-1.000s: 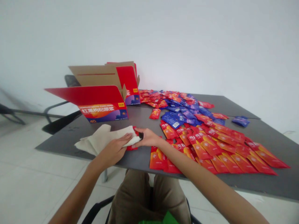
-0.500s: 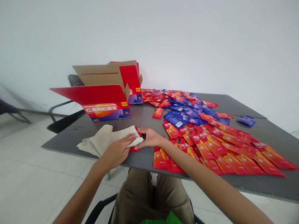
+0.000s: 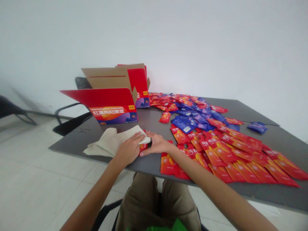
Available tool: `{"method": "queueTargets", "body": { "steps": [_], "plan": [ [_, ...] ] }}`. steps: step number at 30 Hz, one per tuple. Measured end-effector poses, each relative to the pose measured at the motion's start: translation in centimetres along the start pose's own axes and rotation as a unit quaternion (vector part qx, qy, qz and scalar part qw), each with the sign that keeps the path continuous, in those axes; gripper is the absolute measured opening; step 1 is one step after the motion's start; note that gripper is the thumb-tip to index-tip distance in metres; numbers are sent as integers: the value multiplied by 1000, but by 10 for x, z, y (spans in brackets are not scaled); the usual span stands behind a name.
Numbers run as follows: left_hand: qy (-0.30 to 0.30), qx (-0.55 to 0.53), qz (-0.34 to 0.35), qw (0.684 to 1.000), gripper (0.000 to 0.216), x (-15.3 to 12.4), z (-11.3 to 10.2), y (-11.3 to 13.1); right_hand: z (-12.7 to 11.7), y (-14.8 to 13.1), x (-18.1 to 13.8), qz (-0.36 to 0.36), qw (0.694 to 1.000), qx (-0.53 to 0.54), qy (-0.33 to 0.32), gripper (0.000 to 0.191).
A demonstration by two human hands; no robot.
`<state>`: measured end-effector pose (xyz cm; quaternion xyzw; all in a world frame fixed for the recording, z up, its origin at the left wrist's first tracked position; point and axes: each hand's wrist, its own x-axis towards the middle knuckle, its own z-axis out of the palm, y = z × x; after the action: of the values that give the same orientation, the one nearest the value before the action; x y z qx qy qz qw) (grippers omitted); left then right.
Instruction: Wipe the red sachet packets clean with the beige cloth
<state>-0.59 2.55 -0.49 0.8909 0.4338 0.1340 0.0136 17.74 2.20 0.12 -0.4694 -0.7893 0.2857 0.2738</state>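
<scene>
Head cam: L grip (image 3: 130,149) flat on cloth (image 3: 112,140), R grip (image 3: 156,143) holding pkt (image 3: 143,147), box (image 3: 115,116): "YUANJIANG", "40"

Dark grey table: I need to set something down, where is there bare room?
Bare patches on the dark grey table: left of the cream cloth; between the nearer red-and-blue cardboard box and a lone red pouch; around a lone blue pouch. Crowded: centre back to front right, with red and blue pouches.
</scene>
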Motion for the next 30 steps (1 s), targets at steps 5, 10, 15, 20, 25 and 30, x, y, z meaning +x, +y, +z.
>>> {"method": "queueTargets", "body": {
  "steps": [5,10,15,20,25,30],
  "plan": [
    [16,3,-39,999,57,2,2,4,6,5,1,6,999,-52,10,108],
    [9,-32,-5,999,57,-12,-4,2,5,3,0,-16,998,-58,13,101],
    [-12,-56,45,997,53,-40,-13,-1,1,-2,0,-11,999,-50,4,102],
    [-19,-30,13,999,57,-10,-15,0,-2,-2,-1,-24,1000,-20,-4,90],
    [-37,-22,27,999,57,-8,-15,0,0,2,0,-39,999,-10,2,89],
    [-34,-47,37,998,57,-37,-14,1,2,1,2,-15,999,-50,2,103]
  ]
}}
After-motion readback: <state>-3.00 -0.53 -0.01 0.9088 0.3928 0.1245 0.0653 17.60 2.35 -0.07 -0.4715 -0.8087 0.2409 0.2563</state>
